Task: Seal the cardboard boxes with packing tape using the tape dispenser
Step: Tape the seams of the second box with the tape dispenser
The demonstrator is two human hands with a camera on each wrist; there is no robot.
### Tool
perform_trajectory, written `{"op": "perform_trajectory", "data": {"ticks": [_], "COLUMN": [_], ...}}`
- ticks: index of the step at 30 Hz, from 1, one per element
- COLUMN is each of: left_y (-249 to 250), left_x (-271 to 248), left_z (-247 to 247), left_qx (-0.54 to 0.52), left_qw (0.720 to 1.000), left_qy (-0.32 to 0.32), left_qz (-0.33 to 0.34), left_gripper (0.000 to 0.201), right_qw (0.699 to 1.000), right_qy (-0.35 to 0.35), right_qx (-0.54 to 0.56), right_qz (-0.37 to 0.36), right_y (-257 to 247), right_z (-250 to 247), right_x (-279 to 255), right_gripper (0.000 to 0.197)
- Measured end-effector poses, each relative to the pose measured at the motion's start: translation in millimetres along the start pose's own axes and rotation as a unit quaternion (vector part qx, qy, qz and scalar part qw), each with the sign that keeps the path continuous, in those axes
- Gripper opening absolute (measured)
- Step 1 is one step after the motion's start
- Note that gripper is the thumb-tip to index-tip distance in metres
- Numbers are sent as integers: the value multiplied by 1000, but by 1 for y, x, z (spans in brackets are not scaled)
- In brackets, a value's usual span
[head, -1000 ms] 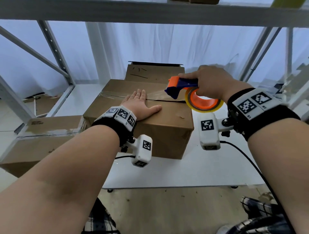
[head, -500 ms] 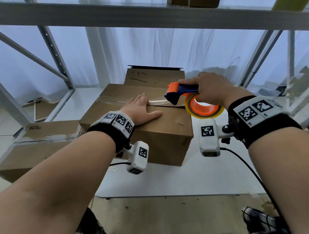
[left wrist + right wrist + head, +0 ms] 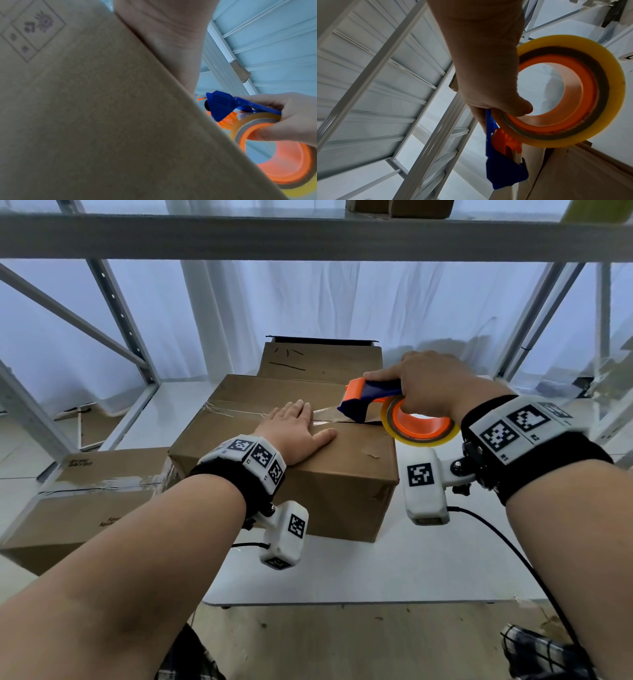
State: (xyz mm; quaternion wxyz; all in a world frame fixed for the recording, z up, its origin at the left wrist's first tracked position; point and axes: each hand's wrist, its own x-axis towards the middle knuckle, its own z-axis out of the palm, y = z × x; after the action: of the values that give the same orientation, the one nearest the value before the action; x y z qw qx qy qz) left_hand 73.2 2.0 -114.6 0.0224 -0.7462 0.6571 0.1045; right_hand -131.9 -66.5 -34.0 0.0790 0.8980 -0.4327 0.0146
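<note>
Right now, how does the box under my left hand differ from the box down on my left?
The middle box sits on the white table; the left box sits lower, beside it. The middle box's seam is only partly taped, while the left box's seam looks fully taped. Both are brown cardboard.

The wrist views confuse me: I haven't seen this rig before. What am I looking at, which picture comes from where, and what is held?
No robot here: a person wears one camera on the head and one on each wrist, on black bands with square markers. The head view looks down at both hands. The left hand lies flat on a cardboard box on a white table, holding its flaps down. The right hand grips a blue and orange tape dispenser carrying a yellowish tape roll, its nose at the box's seam. The left wrist view mostly shows the box's side; the right wrist view looks up past the roll. Two more boxes sit behind and left.
</note>
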Motion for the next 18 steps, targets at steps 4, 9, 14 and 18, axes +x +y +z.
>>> {"op": "perform_trajectory", "data": {"ticks": [4,9,14,18], "left_y": [11,30,-14,-36], "left_x": [2,3,0,-6], "left_z": [-2,-3,-12,-12], "left_qx": [4,-6,1,-3], "left_qw": [999,998,999,998], "left_qy": [-36,-41,-37,-24], "left_qz": [-24,38,10,-55], "left_gripper": [98,98,97,101], "right_qw": [1000,1000,1000,1000], "right_qy": [4,5,2,2], "right_qx": [3,-10,7,16], "right_qz": [1,1,9,10], "right_y": [0,-4,-1,-1], "right_z": [1,-1,0,0], "right_x": [0,2,0,0], "right_gripper": [66,67,67,68]}}
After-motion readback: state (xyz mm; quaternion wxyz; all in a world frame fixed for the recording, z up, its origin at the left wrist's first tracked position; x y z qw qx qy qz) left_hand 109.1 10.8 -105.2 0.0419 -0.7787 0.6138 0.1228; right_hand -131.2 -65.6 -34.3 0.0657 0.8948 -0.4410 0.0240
